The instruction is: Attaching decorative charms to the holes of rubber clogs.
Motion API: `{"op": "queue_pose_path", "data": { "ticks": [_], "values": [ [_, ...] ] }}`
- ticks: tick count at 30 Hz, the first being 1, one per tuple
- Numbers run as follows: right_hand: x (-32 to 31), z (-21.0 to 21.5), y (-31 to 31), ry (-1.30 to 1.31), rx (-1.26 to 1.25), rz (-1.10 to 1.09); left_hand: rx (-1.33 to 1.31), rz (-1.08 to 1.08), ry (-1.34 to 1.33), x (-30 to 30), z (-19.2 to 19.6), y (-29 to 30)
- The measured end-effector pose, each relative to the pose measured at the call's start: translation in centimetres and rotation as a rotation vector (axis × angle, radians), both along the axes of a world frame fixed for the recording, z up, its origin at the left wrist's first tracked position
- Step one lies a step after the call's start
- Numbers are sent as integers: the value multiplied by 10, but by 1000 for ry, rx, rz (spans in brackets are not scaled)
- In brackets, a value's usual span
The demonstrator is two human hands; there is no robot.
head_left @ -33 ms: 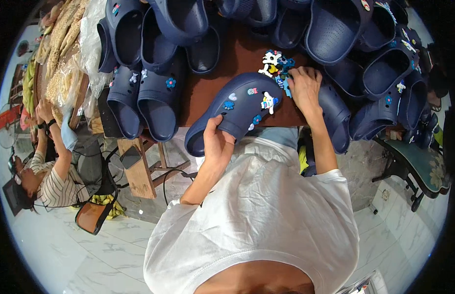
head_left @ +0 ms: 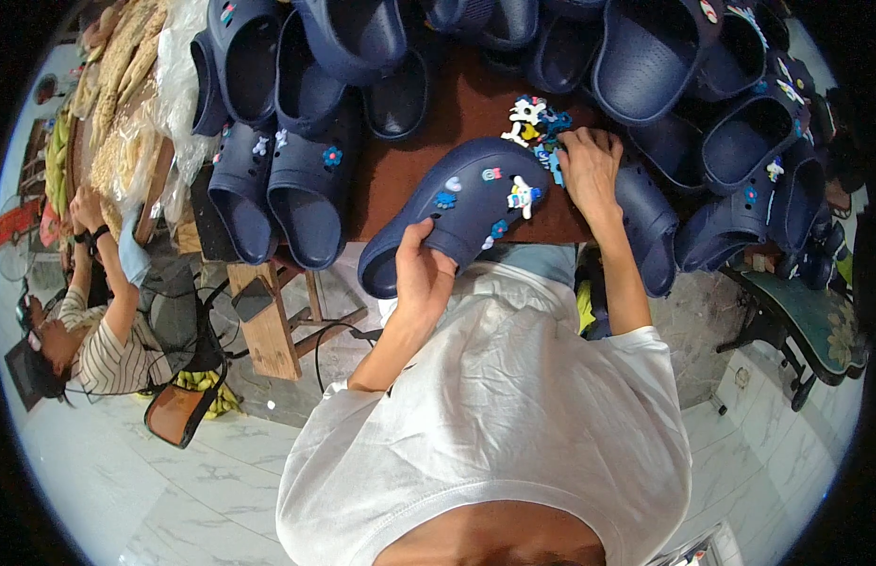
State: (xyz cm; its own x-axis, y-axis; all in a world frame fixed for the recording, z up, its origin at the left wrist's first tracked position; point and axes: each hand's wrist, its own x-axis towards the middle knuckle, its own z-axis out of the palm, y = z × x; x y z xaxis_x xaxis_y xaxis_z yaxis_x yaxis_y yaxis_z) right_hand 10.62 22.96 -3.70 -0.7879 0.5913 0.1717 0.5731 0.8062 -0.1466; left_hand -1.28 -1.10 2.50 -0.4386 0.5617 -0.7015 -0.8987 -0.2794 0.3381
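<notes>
My left hand (head_left: 425, 283) grips a navy clog (head_left: 475, 189) at its foot opening, thumb on top and fingers inside or beneath, out of sight. The clog's toe points up and right. On its upper sit several shoe charms: a white character (head_left: 523, 195), a pale heart, a blue paw-like piece, a small pink-and-blue one and a blue flower. Just past the toe lies a small heap of loose charms (head_left: 527, 111), white, blue and yellow. My right hand (head_left: 590, 170) rests at the heap's right edge with fingers bent down; whatever they pinch is hidden.
Navy clogs crowd the brown tabletop (head_left: 400, 179): a charmed pair (head_left: 308, 203) at left, more along the back, a stack (head_left: 740, 156) at right. Left of the table, a person (head_left: 108, 321) in a striped shirt reaches toward goods in plastic. A green-topped stand (head_left: 801, 316) is at right.
</notes>
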Motion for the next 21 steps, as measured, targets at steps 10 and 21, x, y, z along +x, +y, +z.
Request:
{"op": "queue_pose_path", "data": {
  "ticks": [10, 21],
  "values": [
    [-4, 4, 3, 123, -153, 52, 18, -41, -4, 6, -2, 5],
    [1, 19, -1, 243, -178, -13, 40, -39, -13, 5, -2, 6]
  ]
}}
